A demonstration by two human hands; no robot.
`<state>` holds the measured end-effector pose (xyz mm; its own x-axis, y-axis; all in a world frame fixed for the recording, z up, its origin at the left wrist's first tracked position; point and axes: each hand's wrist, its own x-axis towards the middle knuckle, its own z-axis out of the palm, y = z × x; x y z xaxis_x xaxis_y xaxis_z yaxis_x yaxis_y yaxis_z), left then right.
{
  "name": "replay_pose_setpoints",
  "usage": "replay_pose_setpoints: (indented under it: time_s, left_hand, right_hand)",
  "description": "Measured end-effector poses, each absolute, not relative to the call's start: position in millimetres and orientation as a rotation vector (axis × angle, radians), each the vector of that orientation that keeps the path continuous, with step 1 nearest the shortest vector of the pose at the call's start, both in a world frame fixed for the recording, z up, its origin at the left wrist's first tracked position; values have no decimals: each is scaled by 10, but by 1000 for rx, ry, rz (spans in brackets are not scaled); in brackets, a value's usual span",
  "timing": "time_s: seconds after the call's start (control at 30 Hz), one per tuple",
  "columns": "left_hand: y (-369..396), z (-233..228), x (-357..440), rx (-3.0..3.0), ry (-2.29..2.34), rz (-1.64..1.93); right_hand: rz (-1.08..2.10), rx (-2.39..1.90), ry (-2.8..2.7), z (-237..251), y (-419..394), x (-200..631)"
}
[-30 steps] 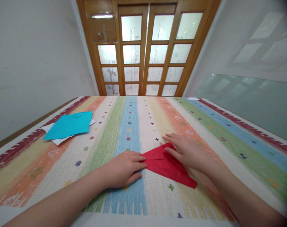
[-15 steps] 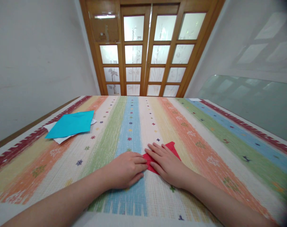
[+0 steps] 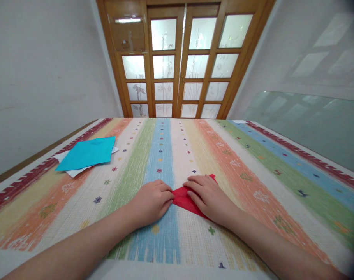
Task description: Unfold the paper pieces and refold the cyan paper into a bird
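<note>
A folded piece of red paper lies on the striped tablecloth in front of me, with a pointed corner toward the left. My left hand has its fingers closed on that left corner, the thumb tucked low and partly hidden. Across the paper's right part rests my right hand, fingers bent and holding it against the cloth. A small red tip shows beyond its knuckles. Much of the paper's right side is covered by this hand.
At the left of the table, a blue sheet of paper lies on top of white paper. The striped tablecloth spreads over the table. A small white piece is at the far right edge. Behind stand wooden glass-paned doors.
My left hand has moved slightly left and up and now pinches the paper's left corner. The red paper has turned a little, and my right hand's fingers have bent and drawn together.
</note>
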<state>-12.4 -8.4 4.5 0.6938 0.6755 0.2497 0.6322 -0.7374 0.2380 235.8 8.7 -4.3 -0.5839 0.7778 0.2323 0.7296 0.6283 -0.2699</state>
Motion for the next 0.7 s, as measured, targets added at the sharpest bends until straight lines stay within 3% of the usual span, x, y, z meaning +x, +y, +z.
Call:
replay_pose_setpoints:
  time_s: [0.7]
  left_hand:
    - [-76,47,-121,2753,1091,481]
  right_hand:
    - [187,-1203,-2549,66,-1,2281]
